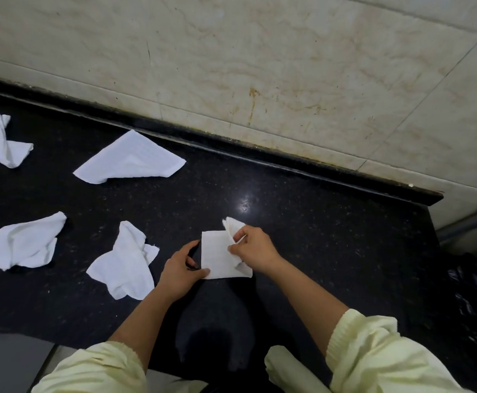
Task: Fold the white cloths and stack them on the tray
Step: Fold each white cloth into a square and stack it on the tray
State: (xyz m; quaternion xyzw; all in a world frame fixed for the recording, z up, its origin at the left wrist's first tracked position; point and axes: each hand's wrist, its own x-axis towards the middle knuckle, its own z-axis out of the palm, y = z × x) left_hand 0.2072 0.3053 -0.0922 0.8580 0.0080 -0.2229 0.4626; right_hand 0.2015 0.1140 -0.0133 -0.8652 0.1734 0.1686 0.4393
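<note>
The cloth (217, 255), at 6 o'clock on the bench (330, 236), looks light and limp; hold its corners. Your left grip (182, 269) pinches its 9 o'clock edge, your right grip (255, 249) its lifted flap.

Black speckled counter (316, 222), four loose white cloths (3, 141) (130, 160) (21, 242) (125, 265) at left, folded white cloth (217, 253) centre front

- folded cloth (216, 255): rt side partly under right hand (255, 248).
- crumpled cloth (21, 242): tip meets left frame edge.
- pale-yellow sleeves (373, 350): cut off at btm.
- black bag (472, 293): cut by rt edge, details too dark.
</note>
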